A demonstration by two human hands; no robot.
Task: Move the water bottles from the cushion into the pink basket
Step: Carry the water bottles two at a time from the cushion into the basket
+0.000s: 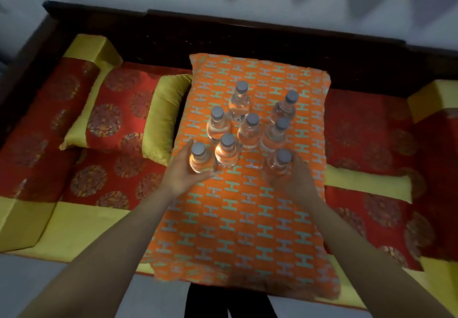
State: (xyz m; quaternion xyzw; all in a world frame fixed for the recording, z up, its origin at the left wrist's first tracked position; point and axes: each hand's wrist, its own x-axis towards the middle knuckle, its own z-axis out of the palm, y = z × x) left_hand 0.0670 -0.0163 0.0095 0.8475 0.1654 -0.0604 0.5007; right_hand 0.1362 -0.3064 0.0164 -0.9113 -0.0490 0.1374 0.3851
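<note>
Several clear water bottles with grey caps stand upright on an orange cushion [238, 218] patterned with teal H shapes. My left hand [182, 171] grips the nearest left bottle [199, 160] from its left side. My right hand [295, 177] wraps around the nearest right bottle [280, 163] from its right. Both held bottles stand on the cushion. Between them stands another bottle [226, 153], and the others cluster behind, the farthest [240, 101] near the cushion's back. The pink basket is not in view.
The cushion lies on a dark wooden sofa with red and yellow seat pads [104, 184]. A red and yellow pillow [119, 112] lies left of the cushion. A dark backrest [223, 35] runs behind. Pale floor shows at the bottom.
</note>
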